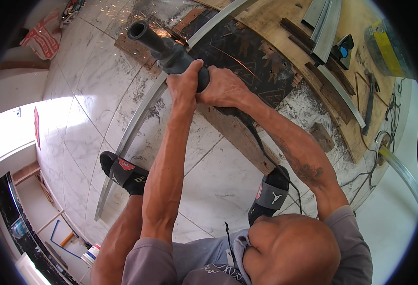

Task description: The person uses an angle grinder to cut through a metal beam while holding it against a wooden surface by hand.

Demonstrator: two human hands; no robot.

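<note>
Both of my hands are closed around a dark grey angle grinder (174, 57), side by side at its rear. My left hand (182, 86) wraps its near-left part and my right hand (224, 86) grips beside it. The grinder is over a long light metal bar (142, 110) that runs diagonally from the lower left up past the tool. Orange sparks (118, 23) spray to the upper left, so the tool is running. Its body hides the disc and most of the cutting spot. A black power cord (261, 142) trails from it under my right forearm.
A wooden plank (240, 137) and a dark patterned sheet (247, 61) lie on the marble-look tiles. On a plywood board (266, 19) rest metal profiles (325, 33), pliers (371, 85) and sunglasses (345, 47). Loose cables lie right. My feet in slides (125, 171) stand near the bar.
</note>
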